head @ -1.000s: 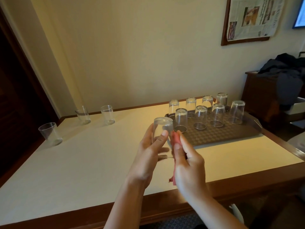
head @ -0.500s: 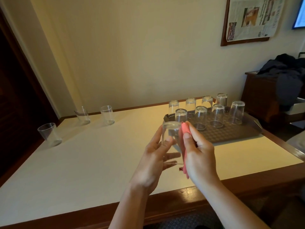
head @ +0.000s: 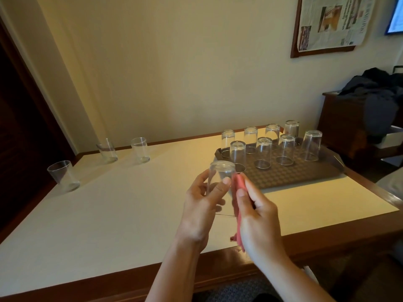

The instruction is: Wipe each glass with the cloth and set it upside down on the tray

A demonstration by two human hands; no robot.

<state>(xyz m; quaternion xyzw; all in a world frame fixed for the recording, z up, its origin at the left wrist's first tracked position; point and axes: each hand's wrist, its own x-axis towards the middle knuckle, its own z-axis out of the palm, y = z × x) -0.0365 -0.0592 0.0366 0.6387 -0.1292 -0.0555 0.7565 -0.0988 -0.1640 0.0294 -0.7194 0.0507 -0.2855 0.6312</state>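
My left hand (head: pixel 201 205) grips a clear glass (head: pixel 220 174) held base up above the table, near the tray's front left corner. My right hand (head: pixel 257 216) pinches a pink cloth (head: pixel 238 216) against the glass's right side; the cloth hangs down below the hand. The brown tray (head: pixel 305 173) at the right carries several glasses upside down (head: pixel 285 149). Three upright glasses stand on the left part of the table: one near the left edge (head: pixel 64 175), two near the back (head: pixel 107 151) (head: pixel 140 149).
The cream table top (head: pixel 109 203) has a wooden rim along the front. A dark wooden cabinet (head: pixel 349 123) with dark clothing piled on it stands to the right of the table. A dark doorway lies at the left.
Both hands with the glass and cloth shifted slightly left and back from half a second ago, and the cloth has slid along the glass's side. Glasses on the tray and table stayed put.
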